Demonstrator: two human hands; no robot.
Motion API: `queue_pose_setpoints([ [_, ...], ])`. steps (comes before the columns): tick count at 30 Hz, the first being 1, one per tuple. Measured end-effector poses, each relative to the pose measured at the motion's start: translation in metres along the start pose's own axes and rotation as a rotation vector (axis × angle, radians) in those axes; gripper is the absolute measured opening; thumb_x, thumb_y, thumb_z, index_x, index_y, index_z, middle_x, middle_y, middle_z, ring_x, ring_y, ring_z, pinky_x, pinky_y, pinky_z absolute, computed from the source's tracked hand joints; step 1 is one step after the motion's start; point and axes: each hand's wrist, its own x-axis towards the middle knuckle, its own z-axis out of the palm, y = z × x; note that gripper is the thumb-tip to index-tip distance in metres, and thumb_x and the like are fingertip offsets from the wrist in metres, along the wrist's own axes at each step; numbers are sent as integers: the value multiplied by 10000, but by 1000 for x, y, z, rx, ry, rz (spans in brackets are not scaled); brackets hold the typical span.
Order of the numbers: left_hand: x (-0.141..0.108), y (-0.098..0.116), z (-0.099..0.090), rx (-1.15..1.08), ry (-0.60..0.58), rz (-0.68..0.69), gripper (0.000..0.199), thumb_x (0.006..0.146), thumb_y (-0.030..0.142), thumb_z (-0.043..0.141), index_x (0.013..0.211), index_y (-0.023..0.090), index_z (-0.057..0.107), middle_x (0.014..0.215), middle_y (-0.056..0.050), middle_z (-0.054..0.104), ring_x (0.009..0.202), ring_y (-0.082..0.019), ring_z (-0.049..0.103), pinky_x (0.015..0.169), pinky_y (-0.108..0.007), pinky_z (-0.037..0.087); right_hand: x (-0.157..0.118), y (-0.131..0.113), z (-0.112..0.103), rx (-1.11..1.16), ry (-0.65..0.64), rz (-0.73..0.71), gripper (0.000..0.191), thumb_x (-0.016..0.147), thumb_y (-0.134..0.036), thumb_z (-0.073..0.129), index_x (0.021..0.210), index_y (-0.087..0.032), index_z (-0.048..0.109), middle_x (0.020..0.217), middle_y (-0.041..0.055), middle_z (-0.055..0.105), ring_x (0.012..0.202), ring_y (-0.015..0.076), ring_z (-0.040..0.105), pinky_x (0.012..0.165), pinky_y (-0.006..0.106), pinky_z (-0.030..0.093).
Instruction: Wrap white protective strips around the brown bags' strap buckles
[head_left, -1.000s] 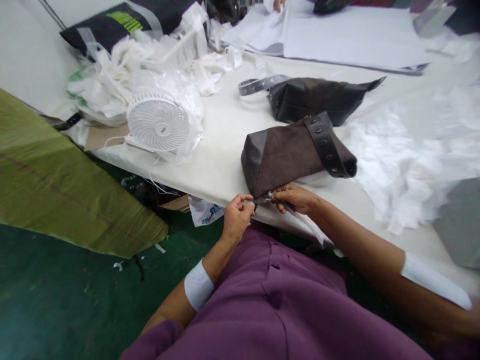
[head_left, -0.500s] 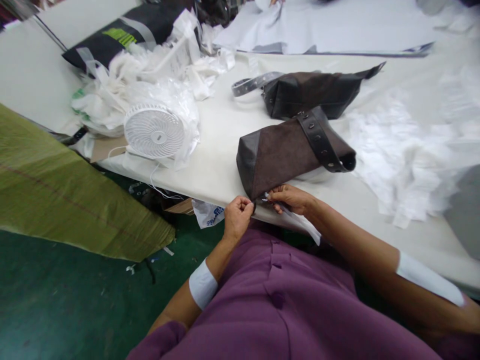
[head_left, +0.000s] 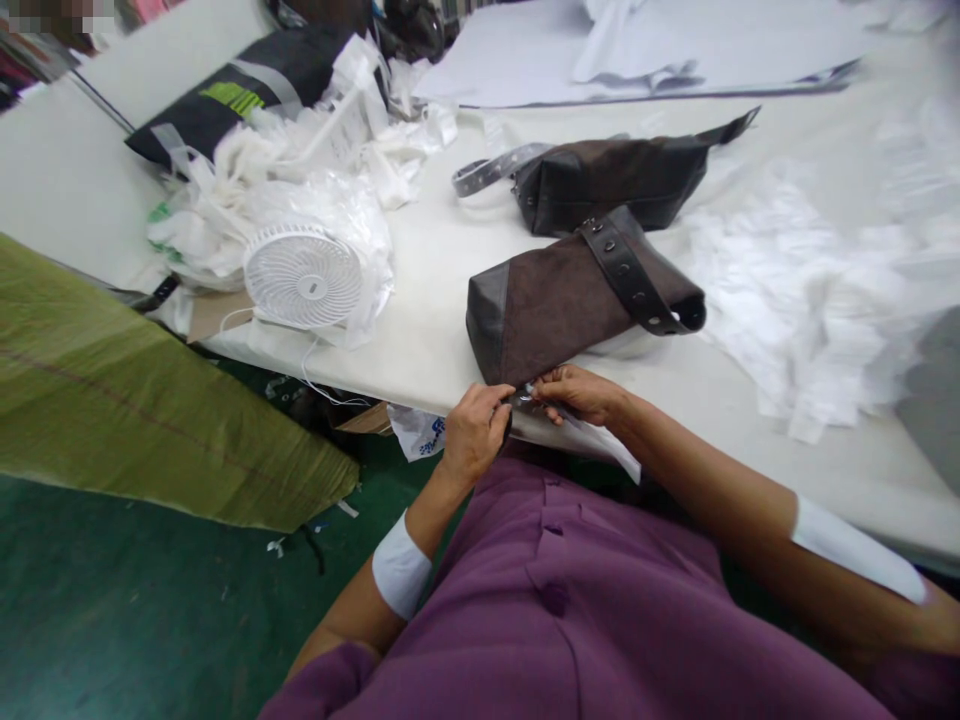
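**Brown suede handbag (head_left: pixel 555 305), corner held at table edge**

Head view. The handbag lies on a white-covered table (head_left: pixel 420 260), with a dark leather panel at one end and a studded leather strap (head_left: pixel 626 268) across the other. Its lower corner sits at the table's edge. Left hand (head_left: pixel 474 435): narrow, pinching that corner. Right hand (head_left: pixel 581 393): narrow, thumb and fingers closed on a small metal piece (head_left: pixel 525 397) at the same corner, its exact kind too small to tell. A white strip (head_left: pixel 600 450) hangs below it. Sound handling shows: hands close together, grip tight to the corner, bag supported by the table. Also present: second dark handbag (head_left: pixel 607 180), white desk fan (head_left: pixel 304 277), loose white plastic wrap (head_left: pixel 795 300), green woven sack (head_left: pixel 142 400).
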Motion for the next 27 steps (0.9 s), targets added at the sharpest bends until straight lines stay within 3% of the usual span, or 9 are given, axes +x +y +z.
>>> queue_pose_setpoints([
  [3,6,-1,5,100,-92,47,235,840,136,479,1006,208,629,929,-56,591,875,-179,561,832,-287,432,-1,-1,0,-44,1,-20,86,633,-192,642,623,-125,588,542,-1,574,364,62,446,319,175,338],
  [7,7,0,6,177,-122,16,148,817,139,506,855,215,626,874,-37,551,835,-173,553,789,-282,434,-2,-3,0,-73,2,-57,104,620,-204,647,590,-142,569,494,-21,537,369,72,457,328,177,344],
  [14,5,17,8,24,-103,-62,104,785,140,504,756,198,585,814,-28,584,758,-150,551,704,-258,427,-5,3,1,-25,12,-30,174,627,-270,700,611,-148,577,465,-18,537,382,79,467,351,178,365],
  [17,0,19,10,-85,-174,-143,95,796,178,494,774,206,583,698,5,598,622,-124,545,594,-231,408,-7,6,2,-7,37,-26,189,636,-289,712,633,-150,582,477,-10,560,385,80,468,355,178,365],
  [22,-10,9,13,-344,-207,-414,117,782,239,505,852,187,584,640,20,646,383,-80,484,436,-205,389,-10,6,1,-8,50,-26,180,654,-290,709,639,-153,593,512,1,585,375,73,447,347,183,351],
  [27,-14,5,17,-470,-183,-525,244,738,247,547,959,155,597,647,5,661,359,-79,492,400,-198,416,-12,7,4,-20,73,-47,198,679,-315,700,639,-160,584,452,-17,533,359,72,421,348,182,329],
])
